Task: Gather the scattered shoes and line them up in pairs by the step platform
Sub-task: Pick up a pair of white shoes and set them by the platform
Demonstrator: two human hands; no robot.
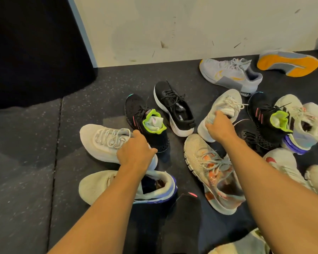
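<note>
Seeing, from the head, what seems a balled white sock (153, 123) stuffed in black lime-collared shoe (136, 109). Gripping white shoe (99, 142) by its collar with left hand (136, 151), fingers curled round it, on the floor (26, 180), toe left, lengthwise across. Clasping pale shoe (222, 105) likewise with right hand (218, 128), toe slanting toward wall (173, 24).

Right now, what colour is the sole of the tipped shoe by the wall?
The sole is orange with grey-blue sections, clearest in the head view.

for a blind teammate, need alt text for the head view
Seen from above, a person's left hand grips a white sneaker and the right hand grips a pale sneaker, amid many scattered shoes on a dark speckled floor by a white wall.
</note>
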